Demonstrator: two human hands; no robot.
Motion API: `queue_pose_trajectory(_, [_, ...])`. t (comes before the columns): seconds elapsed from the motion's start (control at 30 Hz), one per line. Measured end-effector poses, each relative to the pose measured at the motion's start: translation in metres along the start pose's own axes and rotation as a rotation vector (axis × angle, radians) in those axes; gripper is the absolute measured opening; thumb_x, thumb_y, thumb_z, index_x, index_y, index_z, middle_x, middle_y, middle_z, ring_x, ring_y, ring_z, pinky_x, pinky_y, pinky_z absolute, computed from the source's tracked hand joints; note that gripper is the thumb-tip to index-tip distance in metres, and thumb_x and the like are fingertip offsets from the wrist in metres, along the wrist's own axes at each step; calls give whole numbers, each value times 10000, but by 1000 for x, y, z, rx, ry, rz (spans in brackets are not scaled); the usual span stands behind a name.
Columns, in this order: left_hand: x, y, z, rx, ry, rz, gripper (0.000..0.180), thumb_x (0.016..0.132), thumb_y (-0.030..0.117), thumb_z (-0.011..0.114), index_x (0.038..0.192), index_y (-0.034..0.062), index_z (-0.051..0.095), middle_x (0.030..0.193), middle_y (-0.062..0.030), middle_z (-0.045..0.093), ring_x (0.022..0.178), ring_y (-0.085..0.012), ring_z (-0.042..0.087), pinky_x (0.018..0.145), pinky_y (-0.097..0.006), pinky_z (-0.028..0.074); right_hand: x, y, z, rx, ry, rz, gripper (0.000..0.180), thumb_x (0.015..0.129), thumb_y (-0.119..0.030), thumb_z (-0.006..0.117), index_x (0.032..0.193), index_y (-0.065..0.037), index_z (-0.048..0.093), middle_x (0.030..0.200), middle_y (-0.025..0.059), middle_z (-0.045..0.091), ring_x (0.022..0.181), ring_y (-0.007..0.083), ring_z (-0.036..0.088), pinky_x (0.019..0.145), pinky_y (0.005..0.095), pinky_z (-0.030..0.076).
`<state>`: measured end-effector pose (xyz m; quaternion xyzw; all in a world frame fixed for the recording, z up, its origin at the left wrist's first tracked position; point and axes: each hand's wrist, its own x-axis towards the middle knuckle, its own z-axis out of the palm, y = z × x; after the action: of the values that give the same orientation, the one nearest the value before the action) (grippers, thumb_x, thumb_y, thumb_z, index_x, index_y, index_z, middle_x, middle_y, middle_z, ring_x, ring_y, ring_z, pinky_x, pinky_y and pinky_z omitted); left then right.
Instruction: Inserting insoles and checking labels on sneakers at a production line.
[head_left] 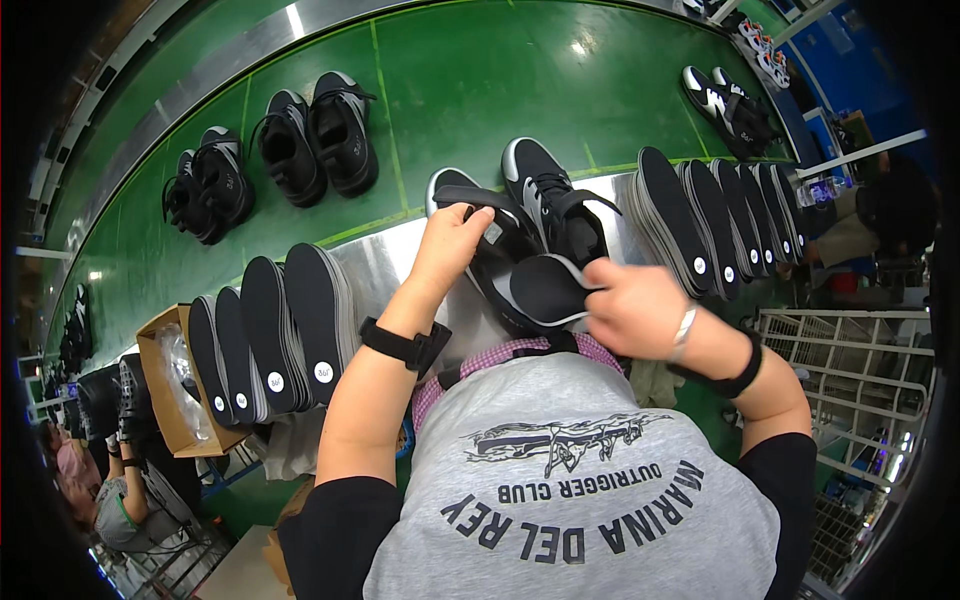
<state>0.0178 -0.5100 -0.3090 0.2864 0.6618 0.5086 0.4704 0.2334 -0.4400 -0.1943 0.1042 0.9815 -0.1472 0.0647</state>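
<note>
Two black sneakers with silver-grey toes stand in front of me at the metal edge of the green belt. My left hand (452,242) is closed on the opening of the left sneaker (516,242), thumb over its upper edge by the tongue. In my right hand (635,305), slightly smeared by motion, the fingers pinch the edge of a black insole (546,289). That insole is tilted over the heel end of the left sneaker, its front part partly hidden. Beside it the right sneaker (548,190) stands untouched, its strap hanging loose.
Stacks of black insoles (268,335) stand at my left, and more insole stacks (664,215) at my right. Several finished-looking sneakers (340,135) sit farther along the green belt (460,75). An open cardboard box (165,380) is at left, a wire rack (850,370) at right.
</note>
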Motion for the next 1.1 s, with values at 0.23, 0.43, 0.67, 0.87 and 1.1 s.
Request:
queue_pose_trajectory(0.23, [-25,8,15,352,254,196,289,793,256,512,780,-23,591,638,-186,573,594,-298,565,556,-353,424,90,-13,86,-50,-53,292,199,731,-224,543,684,-35,586,804,145,525,658,293,573,599,393,468])
queue_pose_trajectory(0.43, [-17,-7,5,346,320,270,273,795,245,506,807,-10,601,712,-204,584,689,-354,565,624,-384,439,51,-31,55,-126,-83,218,309,729,-331,565,823,-38,536,807,142,533,720,279,574,640,391,433])
queue_pose_trajectory(0.67, [-15,-8,4,411,271,218,240,781,196,519,863,-18,590,778,-177,602,709,-293,575,645,-347,440,39,-19,33,-134,-206,156,223,680,-258,564,722,-40,569,764,129,559,679,266,577,583,377,443])
queue_pose_trajectory(0.87, [-14,-7,4,318,225,169,225,782,161,522,896,-23,580,755,-111,607,633,-168,549,585,-282,432,90,-24,67,-96,-355,211,172,696,-91,538,820,-26,637,867,164,601,831,278,594,693,351,486])
queue_pose_trajectory(1.1, [-15,-8,5,198,223,190,171,767,150,530,855,12,581,700,-86,574,578,-148,513,530,-274,419,120,-5,85,-172,-777,123,243,677,-108,557,891,-27,637,950,142,607,893,244,590,719,340,482])
